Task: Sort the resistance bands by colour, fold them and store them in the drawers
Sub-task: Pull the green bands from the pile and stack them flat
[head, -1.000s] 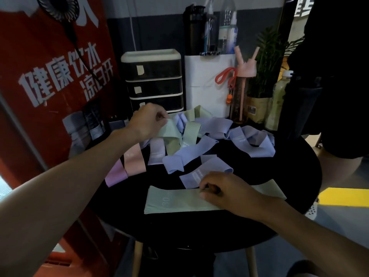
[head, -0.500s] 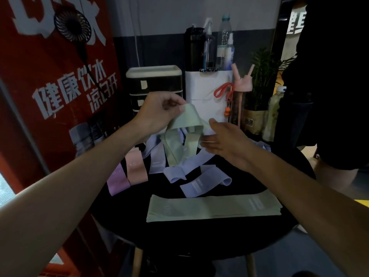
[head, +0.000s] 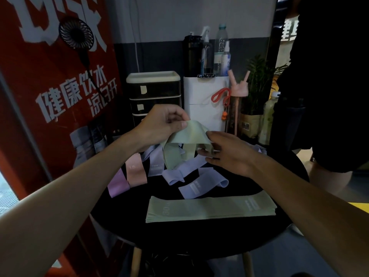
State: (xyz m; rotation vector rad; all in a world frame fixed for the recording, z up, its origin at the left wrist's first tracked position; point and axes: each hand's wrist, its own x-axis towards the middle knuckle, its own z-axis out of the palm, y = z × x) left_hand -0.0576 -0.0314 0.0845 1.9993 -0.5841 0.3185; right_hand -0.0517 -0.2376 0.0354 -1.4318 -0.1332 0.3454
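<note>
The place looks like a public commercial spot, most likely a corner of a gym or fitness shop, not a home. A tall red banner (head: pixel 60 96) with big white Chinese lettering about drinking water fills the left side, with a small black fan (head: pixel 76 34) clipped against it. A round black table (head: pixel 199 246) carries pastel resistance bands (head: pixel 209 207) printed with numbers, beside a dark set of drawers (head: pixel 155 96) with paper labels. Behind stand a white box (head: pixel 203 104), water and spray bottles (head: pixel 220 50), a pink bottle (head: pixel 238 100) and a potted plant (head: pixel 257 82). A second person (head: pixel 329 96) in black stands at the right.
</note>
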